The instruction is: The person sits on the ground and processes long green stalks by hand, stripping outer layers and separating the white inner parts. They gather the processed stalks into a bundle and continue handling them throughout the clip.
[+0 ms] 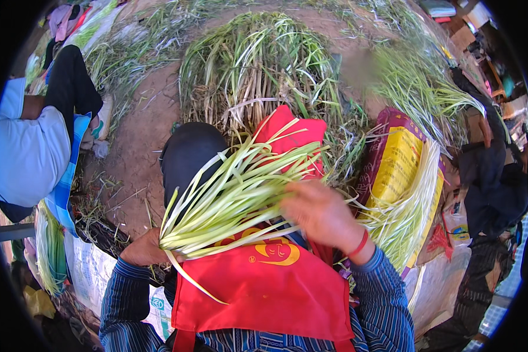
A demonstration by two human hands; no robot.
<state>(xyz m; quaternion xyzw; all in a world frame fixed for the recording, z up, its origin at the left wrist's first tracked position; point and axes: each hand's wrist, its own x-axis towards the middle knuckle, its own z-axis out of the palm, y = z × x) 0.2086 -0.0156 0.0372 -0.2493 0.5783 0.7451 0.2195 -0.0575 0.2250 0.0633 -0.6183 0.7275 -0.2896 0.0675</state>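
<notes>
My left hand [141,249] grips a bunch of pale yellow-green garlic chives [229,207] by one end. The bunch fans out over my lap, across the red apron [264,290] and my dark-trousered knee [192,154]. One loose leaf hangs down over the apron. My right hand [319,213], blurred and with a red band at the wrist, is at the right side of the fanned leaves. Its fingertips are too smeared to tell whether they pinch any. Before my knees lies a large heap of untrimmed green chives [264,66] with brownish stalks.
To my right, pale chives [405,224] lie on a purple and yellow printed sack [394,163]. A person in light clothing [35,145] sits at the left; another person's hand [485,131] is near chives at the right. Leaf litter [132,57] covers parts of the earthen floor [136,119].
</notes>
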